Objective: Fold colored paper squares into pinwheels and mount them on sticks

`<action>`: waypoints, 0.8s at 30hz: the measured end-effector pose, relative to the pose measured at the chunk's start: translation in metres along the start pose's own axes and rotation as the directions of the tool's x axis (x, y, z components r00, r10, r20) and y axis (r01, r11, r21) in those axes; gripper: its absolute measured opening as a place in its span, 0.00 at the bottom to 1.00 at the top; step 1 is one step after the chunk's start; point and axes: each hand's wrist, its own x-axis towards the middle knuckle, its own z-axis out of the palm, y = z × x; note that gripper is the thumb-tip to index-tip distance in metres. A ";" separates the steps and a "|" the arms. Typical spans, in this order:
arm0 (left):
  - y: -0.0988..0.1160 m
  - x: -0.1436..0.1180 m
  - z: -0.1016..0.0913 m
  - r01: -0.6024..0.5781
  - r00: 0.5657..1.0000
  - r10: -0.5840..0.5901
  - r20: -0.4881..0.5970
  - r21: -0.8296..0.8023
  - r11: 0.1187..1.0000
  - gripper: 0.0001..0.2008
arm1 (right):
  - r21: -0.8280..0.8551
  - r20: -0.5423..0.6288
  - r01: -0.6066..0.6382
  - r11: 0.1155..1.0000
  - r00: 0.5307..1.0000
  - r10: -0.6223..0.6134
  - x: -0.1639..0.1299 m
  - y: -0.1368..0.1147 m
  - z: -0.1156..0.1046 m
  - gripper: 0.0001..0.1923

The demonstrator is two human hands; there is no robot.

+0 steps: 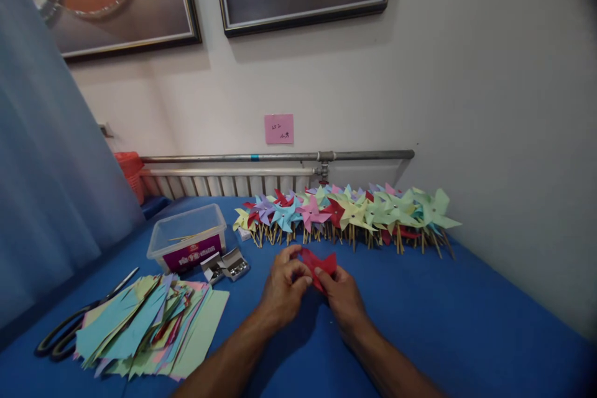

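A red paper pinwheel (325, 263) is being held between both hands just above the blue-covered bench (420, 329), in front of the row of multicoloured pinwheels (357, 212). Its left edge is being pinched by the left hand (286, 280), whose thumb and fingers are being bent close together, leaving only a narrow gap; whether anything small is also being gripped there cannot be told. The right side is being clasped by the right hand (342, 295), the thumb being laid over the near face and the fingers being partly hidden behind the paper. Both forearms are being extended from the lower edge and angled inward, so that the hands are being brought nearly together, the palms being turned towards each other. To the left, cut paper sheets (144, 323) are being overlapped by one another beside black-handled scissors (60, 336).
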 end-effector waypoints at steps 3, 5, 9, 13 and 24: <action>0.002 -0.004 0.002 -0.023 0.996 0.037 -0.079 0.177 0.984 0.06 | 0.022 0.005 0.011 1.000 1.000 -0.012 -0.002 -0.003 0.001 0.10; 0.003 -0.004 0.001 0.001 0.991 0.025 -0.132 0.191 0.982 0.06 | 0.039 0.008 0.021 0.999 1.000 -0.021 -0.003 -0.005 0.001 0.11; 0.002 -0.001 0.004 0.095 0.990 -0.092 -0.105 0.024 0.995 0.06 | 0.055 0.021 0.021 0.998 1.000 -0.022 -0.006 -0.008 0.002 0.12; 0.000 0.001 0.003 0.090 0.993 -0.090 -0.075 0.003 0.996 0.06 | 0.040 0.063 0.035 0.999 0.997 -0.038 -0.009 -0.010 0.003 0.14; -0.004 0.006 -0.007 0.095 0.995 -0.096 -0.022 -0.060 0.994 0.06 | 0.035 0.131 0.071 0.997 0.989 -0.075 -0.007 0.002 0.004 0.18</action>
